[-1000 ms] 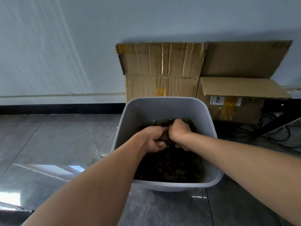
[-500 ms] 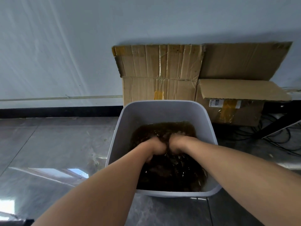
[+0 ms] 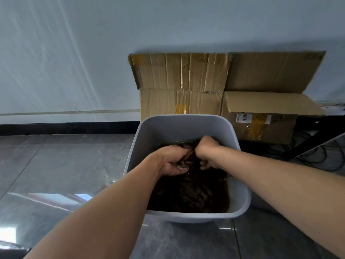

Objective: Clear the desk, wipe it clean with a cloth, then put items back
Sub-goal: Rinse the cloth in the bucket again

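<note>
A grey plastic tub [image 3: 168,128] stands on the floor, holding water and a dark brown wet cloth [image 3: 192,193]. Both my hands are inside the tub, close together. My left hand [image 3: 172,161] grips a bunch of the cloth, its fingers curled round it. My right hand [image 3: 207,152] is fisted round the cloth just to the right, knuckles up. Between the two hands a twisted part of the cloth rises above the water. The rest of the cloth lies sunk in the tub below my hands.
Flattened cardboard boxes [image 3: 183,81] lean on the white wall behind the tub. A smaller carton [image 3: 265,116] with a barcode label sits at the right. Black cables [image 3: 321,156] and a dark slanted bar lie at the far right. Glossy grey floor tiles [image 3: 56,165] spread to the left.
Half a second ago both hands were plunged in the water with the cloth. They have now lifted, still gripping it, the right hand higher, and the cloth is bunched between them.
</note>
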A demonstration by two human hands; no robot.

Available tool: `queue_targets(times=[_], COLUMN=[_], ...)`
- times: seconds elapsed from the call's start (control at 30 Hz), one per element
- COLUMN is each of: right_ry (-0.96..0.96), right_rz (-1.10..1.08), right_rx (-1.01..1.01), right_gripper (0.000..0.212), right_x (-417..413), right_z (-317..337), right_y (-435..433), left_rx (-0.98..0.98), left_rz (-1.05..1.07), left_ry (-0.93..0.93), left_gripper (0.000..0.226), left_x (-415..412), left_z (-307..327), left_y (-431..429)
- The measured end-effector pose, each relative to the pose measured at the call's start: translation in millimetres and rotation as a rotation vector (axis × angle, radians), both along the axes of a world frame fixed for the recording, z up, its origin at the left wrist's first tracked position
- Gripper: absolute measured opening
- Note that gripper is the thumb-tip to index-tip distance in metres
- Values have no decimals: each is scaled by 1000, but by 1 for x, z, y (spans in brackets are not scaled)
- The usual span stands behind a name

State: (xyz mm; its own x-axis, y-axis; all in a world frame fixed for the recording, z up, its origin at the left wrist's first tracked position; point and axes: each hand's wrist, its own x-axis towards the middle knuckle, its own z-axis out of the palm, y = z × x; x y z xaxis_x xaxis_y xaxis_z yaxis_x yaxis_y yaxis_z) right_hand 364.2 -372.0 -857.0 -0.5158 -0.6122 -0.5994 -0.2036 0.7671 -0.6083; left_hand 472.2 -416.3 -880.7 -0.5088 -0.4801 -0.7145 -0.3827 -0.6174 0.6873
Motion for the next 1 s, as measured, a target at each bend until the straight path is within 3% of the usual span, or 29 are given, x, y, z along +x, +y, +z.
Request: queue_targets(times=[0.07, 0.2, 0.27, 0.37, 0.47, 0.53, 0.6, 0.73, 0.87, 0.93, 1.0], right_ry=[23, 16, 53, 54, 17, 46, 109, 190, 340, 385, 374], right_rz=[71, 152, 133, 84, 155, 215, 224, 259, 494, 559, 568], right_rx=[-22, 0, 0, 9, 82, 72, 19, 23, 157, 208, 199], right_gripper=[9, 23, 22, 16, 12, 24, 29, 14, 6, 40, 54], right_x=[-5, -9, -8, -8, -4, -1, 2, 4, 8, 7, 5], right_z=[11, 18, 13, 10, 11, 6, 0, -7, -14, -21, -23], right_y=[1, 5, 3, 1, 3, 4, 3, -5, -4, -2, -3], left_rx=[-7, -179, -296, -339, -60, -29, -189, -488, -678, -696, -662], left_rz=[-96, -381, -384, -137, 0, 10, 32, 44, -128, -245, -330], left_ry=[-5, -238, -335, -408, -305, -242, -267, -435, -698, -790, -815], left_gripper=[18, 68, 80, 68, 19, 19, 26, 42, 31, 31, 33], left_x=[8, 18, 14, 11, 10, 9, 5, 1, 4, 6, 7], left_z=[3, 18, 19, 12, 12, 8, -1, -12, -21, -20, -20], left_y=[-3, 1, 7, 12, 13, 12, 12, 8, 2, 4, 4])
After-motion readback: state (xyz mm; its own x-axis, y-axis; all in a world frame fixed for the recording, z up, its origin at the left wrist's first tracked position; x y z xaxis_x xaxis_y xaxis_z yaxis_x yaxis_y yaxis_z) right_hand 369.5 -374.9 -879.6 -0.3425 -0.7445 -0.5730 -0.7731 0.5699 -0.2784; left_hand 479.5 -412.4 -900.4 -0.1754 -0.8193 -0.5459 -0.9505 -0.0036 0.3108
